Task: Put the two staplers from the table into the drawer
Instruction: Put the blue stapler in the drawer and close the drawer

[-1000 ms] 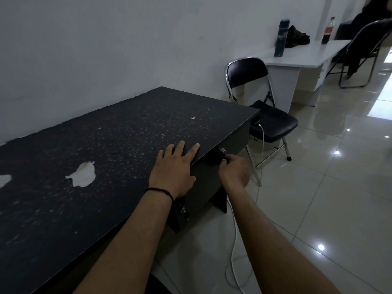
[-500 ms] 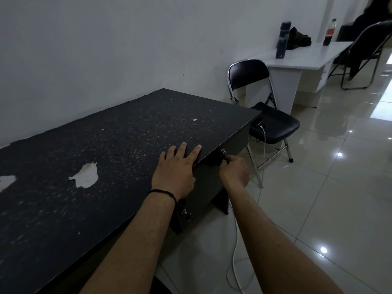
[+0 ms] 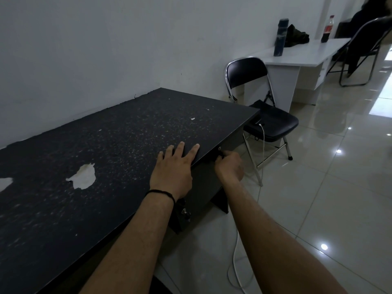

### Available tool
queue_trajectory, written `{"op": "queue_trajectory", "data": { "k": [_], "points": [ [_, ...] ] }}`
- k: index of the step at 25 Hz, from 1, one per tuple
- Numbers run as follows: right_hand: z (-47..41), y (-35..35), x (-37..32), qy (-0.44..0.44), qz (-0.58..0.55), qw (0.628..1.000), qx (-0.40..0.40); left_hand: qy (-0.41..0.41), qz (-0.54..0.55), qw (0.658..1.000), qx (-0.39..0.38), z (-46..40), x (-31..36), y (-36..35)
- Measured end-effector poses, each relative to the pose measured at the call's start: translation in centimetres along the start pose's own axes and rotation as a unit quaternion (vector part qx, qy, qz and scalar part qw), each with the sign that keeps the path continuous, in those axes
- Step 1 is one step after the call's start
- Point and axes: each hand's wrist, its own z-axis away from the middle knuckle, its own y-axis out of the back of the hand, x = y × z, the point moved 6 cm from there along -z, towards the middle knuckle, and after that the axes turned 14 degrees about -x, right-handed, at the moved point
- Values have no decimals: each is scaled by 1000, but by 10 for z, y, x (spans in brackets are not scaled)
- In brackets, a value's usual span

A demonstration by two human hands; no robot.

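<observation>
My left hand [image 3: 174,166] lies flat, fingers spread, on the front edge of the black speckled table [image 3: 89,158]. Just below that edge, my right hand [image 3: 230,166] is closed on the handle of the dark drawer [image 3: 203,183], next to a small silver lock [image 3: 219,148]. The drawer front sits flush under the tabletop. No stapler shows anywhere on the table or in either hand.
A black folding chair [image 3: 265,115] stands just past the table's right end, with a white cable [image 3: 262,162] trailing from its seat to the glossy tiled floor. Farther back a white desk [image 3: 301,58] carries a dark bottle and a cola bottle. A second lock [image 3: 186,214] sits lower down.
Both hands keep their places on the table edge and the drawer handle. Only the camera has shifted slightly.
</observation>
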Motion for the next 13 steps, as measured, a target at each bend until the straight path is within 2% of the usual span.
{"op": "queue_trajectory", "data": {
  "k": [7, 11, 13],
  "points": [
    [-1, -2, -1, 4, 2, 1000, -4, -2, -4, 1000, 6, -1, 0, -1],
    [9, -1, -1, 26, -20, 999, -36, -6, 3, 1000, -4, 1, -1, -1],
    [19, 13, -1, 6, -56, 998, -5, -10, 12, 999, -32, 2, 0, 0]
  ]
}}
